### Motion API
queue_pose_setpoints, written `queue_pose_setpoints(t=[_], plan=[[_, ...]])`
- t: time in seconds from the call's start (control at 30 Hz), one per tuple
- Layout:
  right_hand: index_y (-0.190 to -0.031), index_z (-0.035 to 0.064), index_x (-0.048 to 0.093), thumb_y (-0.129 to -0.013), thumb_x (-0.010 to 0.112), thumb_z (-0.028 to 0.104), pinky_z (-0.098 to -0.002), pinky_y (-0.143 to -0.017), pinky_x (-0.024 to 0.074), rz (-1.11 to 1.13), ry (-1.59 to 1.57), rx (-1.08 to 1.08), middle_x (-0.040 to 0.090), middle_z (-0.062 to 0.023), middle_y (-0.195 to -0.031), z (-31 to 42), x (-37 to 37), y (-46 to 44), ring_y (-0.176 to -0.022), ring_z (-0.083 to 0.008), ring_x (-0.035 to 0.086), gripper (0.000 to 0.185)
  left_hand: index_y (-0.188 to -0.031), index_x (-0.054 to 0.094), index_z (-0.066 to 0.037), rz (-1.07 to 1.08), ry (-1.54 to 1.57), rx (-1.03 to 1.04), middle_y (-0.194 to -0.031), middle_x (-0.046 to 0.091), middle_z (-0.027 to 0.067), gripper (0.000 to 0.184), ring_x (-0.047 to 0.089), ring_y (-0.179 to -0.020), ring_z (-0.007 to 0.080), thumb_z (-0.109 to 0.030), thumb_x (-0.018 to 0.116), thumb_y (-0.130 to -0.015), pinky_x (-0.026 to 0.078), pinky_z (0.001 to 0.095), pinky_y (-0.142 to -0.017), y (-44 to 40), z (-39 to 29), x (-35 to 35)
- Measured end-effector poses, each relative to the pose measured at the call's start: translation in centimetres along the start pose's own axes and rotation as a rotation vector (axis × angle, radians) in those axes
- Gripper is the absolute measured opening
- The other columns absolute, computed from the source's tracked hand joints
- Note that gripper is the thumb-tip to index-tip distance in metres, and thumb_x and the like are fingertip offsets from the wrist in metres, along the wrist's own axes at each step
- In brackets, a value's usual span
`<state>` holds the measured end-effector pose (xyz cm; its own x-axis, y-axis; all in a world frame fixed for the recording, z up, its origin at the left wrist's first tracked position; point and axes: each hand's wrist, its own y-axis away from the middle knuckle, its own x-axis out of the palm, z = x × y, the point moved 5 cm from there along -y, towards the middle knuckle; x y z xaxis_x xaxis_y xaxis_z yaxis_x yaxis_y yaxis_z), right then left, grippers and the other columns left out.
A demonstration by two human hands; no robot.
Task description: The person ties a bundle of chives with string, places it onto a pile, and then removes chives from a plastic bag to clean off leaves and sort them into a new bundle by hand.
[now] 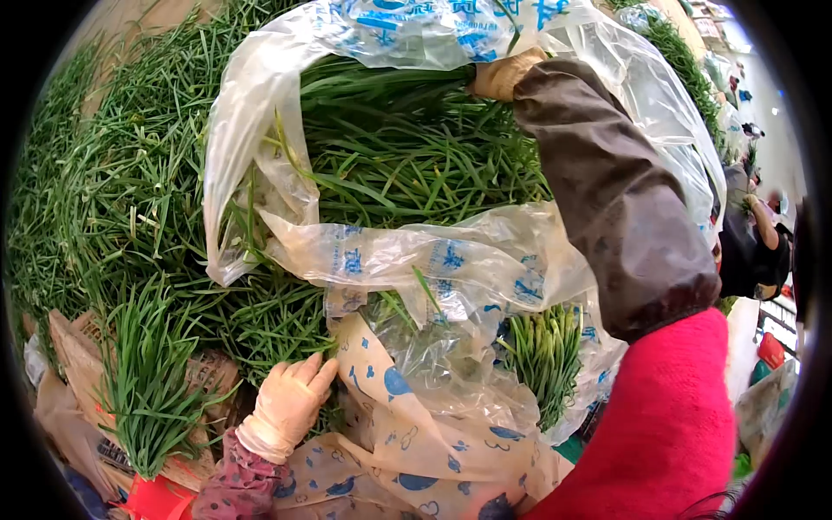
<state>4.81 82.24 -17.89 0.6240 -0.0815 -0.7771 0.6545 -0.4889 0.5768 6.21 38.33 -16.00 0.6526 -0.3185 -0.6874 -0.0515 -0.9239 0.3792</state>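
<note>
My right hand (pixel 506 74), in a pale glove, reaches into the mouth of a clear plastic bag (pixel 451 251) with blue print. Its fingers, partly hidden, are closed on the end of a bunch of green chives (pixel 381 85). Beneath that bunch, more chives (pixel 433 173) fill the bag. My left hand (pixel 290 403), also gloved, rests low beside the apron (pixel 390 407) with blue spots. Its fingers lie stretched out over loose chives (pixel 282 334), with nothing seen gripped in them.
A large heap of loose chives (pixel 139 173) spreads across the left side. Another bunch (pixel 156 381) lies at lower left near a red object (pixel 159 500). Pale stems (pixel 550 355) show through the bag's lower right. At far right is another person (pixel 756 230).
</note>
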Motion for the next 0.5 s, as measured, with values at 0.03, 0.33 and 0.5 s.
queue_pose_setpoints(t=[0.03, 0.33, 0.5], plan=[[-0.109, 0.0131, 0.061, -0.091, 0.055, 0.02, -0.0323, -0.07, 0.0541, 0.01, 0.003, -0.018, 0.064, -0.0071, -0.088, 0.2, -1.0, 1.1, -0.08, -0.02, 0.063, 0.02, -0.125, 0.052, -0.006, 0.027, 0.078, 0.005, -0.116, 0.059, 0.0158, 0.048, 0.061, -0.098, 0.0289, -0.009, 0.065, -0.079, 0.048, 0.0363, -0.083, -1.3, -0.7, -1.0], [-0.108, 0.0, 0.048, -0.074, 0.074, 0.029, -0.0385, -0.067, 0.0499, -0.049, 0.033, -0.121, 0.068, -0.0128, -0.085, 7.6, 4.1, 9.9, -0.076, -0.0273, 0.068, 0.052, -0.145, 0.024, 0.0, 0.018, 1.919, -0.237, -0.136, 0.044, 0.0219, 0.074, 0.049, -0.121, 0.0291, -0.023, 0.065, -0.089, 0.044, 0.039, -0.098, -15.1, -2.6, 0.6], [-0.109, -0.0004, 0.052, -0.082, 0.06, 0.013, -0.0458, -0.071, 0.0436, -0.105, -0.055, -0.064, 0.07, -0.0116, -0.088, 9.7, 0.6, 13.2, -0.08, -0.025, 0.068, 0.031, -0.143, 0.027, -0.004, -0.176, 2.37, 0.18, -0.144, 0.037, 0.014, 0.083, 0.036, -0.133, 0.028, -0.053, 0.06, -0.084, 0.035, 0.0437, -0.107, -21.2, -4.8, -0.3]])
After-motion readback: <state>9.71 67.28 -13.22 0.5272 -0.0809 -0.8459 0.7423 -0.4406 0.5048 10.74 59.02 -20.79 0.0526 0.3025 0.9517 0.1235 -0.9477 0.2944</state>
